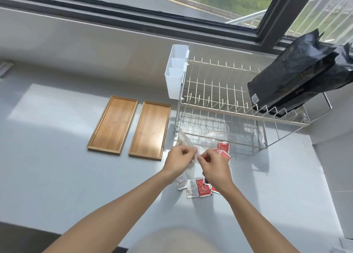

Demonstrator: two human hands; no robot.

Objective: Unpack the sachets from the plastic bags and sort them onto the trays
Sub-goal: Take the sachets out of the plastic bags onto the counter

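My left hand (178, 160) and my right hand (214, 165) both pinch the edge of a clear plastic bag (184, 141) held just above the counter. A second clear bag (219, 138) lies behind it with red sachets (223, 149) inside. Below my hands, white sachets (186, 185) and red sachets (203, 189) lie loose on the counter. Two wooden trays stand to the left, side by side: the left tray (112, 124) and the right tray (150, 129). Nothing lies on either tray.
A white wire dish rack (225, 107) stands behind the bags, with a white plastic cutlery holder (175, 73) on its left end. Black foil bags (298, 76) lean in the rack's right side. A window frame runs along the back wall.
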